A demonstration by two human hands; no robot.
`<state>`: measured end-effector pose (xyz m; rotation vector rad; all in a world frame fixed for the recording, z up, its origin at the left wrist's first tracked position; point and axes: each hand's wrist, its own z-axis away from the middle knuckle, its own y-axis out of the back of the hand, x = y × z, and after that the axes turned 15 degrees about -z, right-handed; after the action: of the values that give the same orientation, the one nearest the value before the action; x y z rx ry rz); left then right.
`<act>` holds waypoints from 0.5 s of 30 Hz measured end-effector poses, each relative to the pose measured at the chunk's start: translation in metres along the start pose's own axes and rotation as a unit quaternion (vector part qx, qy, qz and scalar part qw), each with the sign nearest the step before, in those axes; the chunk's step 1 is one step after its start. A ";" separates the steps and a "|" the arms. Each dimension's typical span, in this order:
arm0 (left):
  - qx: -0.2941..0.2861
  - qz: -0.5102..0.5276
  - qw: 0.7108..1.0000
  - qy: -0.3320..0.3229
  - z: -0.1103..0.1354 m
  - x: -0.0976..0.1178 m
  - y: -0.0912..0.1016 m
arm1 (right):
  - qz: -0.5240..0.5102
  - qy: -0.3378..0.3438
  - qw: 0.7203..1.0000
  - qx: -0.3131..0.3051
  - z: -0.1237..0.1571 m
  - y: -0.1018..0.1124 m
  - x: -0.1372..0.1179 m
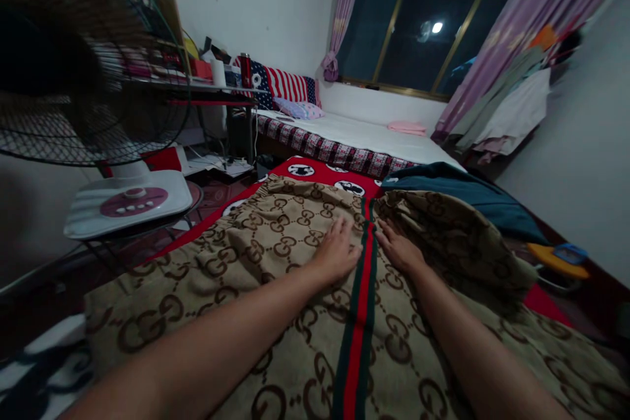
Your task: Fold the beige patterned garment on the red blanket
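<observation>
Head view, near to far. Both forearms enter from the bottom edge and converge on a tan blanket (275,256) with a brown interlocking-ring print, spread over the surface directly in front of the person. A green-red-green stripe (361,315) runs down the blanket, its long axis pointing straight away from the camera, from the bottom edge up toward the far fold.

Left hand (338,251): palm down, fingers extended and slightly spread, pressed flat on the cloth just left of the stripe. It grasps nothing. Right hand (398,248): also palm down and open, flat on the cloth just right of the stripe, fingertips near the stripe's edge. It grips nothing either. The hands lie side by side, the stripe between them.

Right of the hands the blanket bunches into a raised fold. Beneath its far edge shows a red sheet (319,174) with black-and-white round motifs, and a dark teal cover (467,193) lies to the right.

Left, near: a standing fan (93,79), its cage large and blurred, white control base below. Beyond: a bed (364,134) with white top, checked border, striped and pink pillows. Behind it a cluttered shelf (197,82), white wall, dark window (418,26) with purple curtains, clothes hanging at right.
</observation>
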<state>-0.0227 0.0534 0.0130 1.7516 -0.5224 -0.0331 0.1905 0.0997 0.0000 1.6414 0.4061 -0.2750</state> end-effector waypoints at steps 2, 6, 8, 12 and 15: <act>-0.041 -0.050 0.998 0.019 -0.019 -0.025 0.005 | -0.018 -0.017 1.000 -0.001 -0.008 0.000 0.006; -0.080 -0.158 0.981 0.077 -0.059 -0.097 0.016 | -0.046 -0.025 0.999 -0.013 -0.020 0.003 0.009; -0.069 -0.186 0.977 0.080 -0.076 -0.128 0.018 | -0.051 -0.028 0.998 -0.012 -0.021 0.003 0.010; -0.073 -0.192 0.975 0.087 -0.098 -0.155 0.013 | -0.053 -0.036 0.998 -0.016 -0.020 0.004 0.009; -0.101 -0.195 0.973 0.072 -0.104 -0.156 0.010 | -0.062 -0.036 0.997 -0.027 -0.019 0.004 0.011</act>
<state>-0.1347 0.2039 0.0089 1.6181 -0.0593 -0.2276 0.2007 0.1195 0.0015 1.5506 0.4578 -0.4127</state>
